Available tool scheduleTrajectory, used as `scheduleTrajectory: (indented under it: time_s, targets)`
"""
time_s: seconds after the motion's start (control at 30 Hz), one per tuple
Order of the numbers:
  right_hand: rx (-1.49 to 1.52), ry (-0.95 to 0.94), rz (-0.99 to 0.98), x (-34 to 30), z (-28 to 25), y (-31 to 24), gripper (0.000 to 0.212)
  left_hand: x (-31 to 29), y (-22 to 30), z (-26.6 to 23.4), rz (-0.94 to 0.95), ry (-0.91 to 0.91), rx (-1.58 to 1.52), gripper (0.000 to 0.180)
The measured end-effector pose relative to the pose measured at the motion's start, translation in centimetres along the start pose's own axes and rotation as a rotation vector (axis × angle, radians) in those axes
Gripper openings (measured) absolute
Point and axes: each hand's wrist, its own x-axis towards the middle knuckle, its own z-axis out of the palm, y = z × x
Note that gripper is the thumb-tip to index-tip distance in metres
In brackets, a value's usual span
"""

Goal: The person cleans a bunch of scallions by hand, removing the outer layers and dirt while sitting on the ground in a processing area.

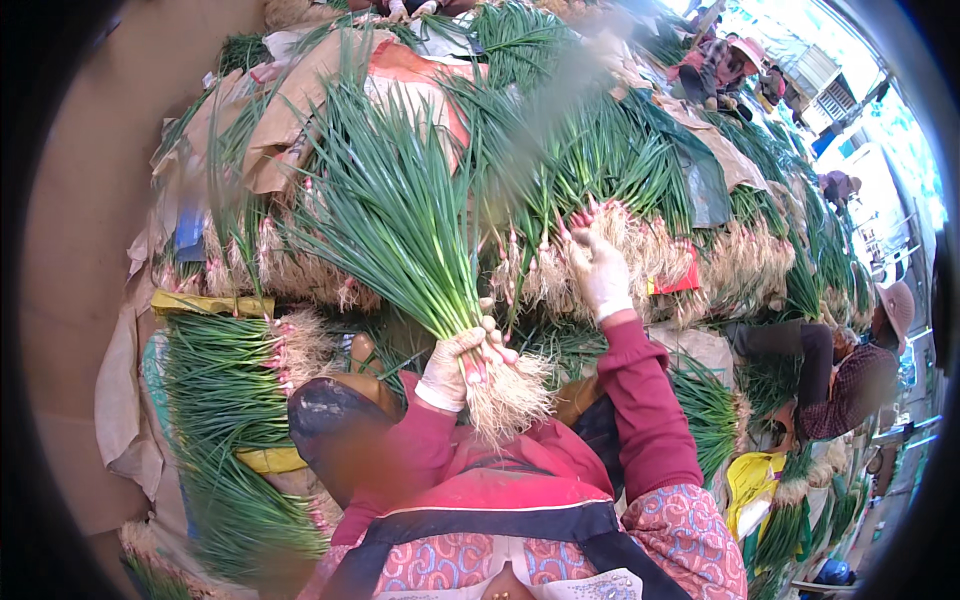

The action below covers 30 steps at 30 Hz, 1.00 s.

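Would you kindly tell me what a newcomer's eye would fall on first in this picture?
Probably the big fan of spring onions at the centre, gripped by the gloved left hand just above its shaggy pale roots. Next might come the gloved right hand, raised at the pink bulbs of the onion row beyond, then the stacked onions at left.

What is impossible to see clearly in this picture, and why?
In the head view:
Onion stems inside the left hand: hidden by its fingers.
Whether the right hand grips bulbs: its fingers hide the contact.
Person at the top: cut off by the upper edge.
Far person at right: too small for detail.
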Motion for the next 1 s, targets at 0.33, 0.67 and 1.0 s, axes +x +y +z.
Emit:
scheduleTrajectory:
  time_s: [0.33,0.67,1.0]
  targets:
    - [-0.388,-0.048,0.167,7.2,2.8,4.4,0.022,0.0,0.2,0.3,-0.022,0.052,-0.028,0.050]
    - [0.764,-0.312,0.335,-9.9,-0.3,-7.8,0.014,0.2,-0.1,-0.3,0.009,0.014,0.076,0.046]
    - [0.999,-0.765,0.608,-6.3,3.6,-8.4,0.020,-1.1,0.8,-1.7,-0.055,0.030,0.111,0.040]
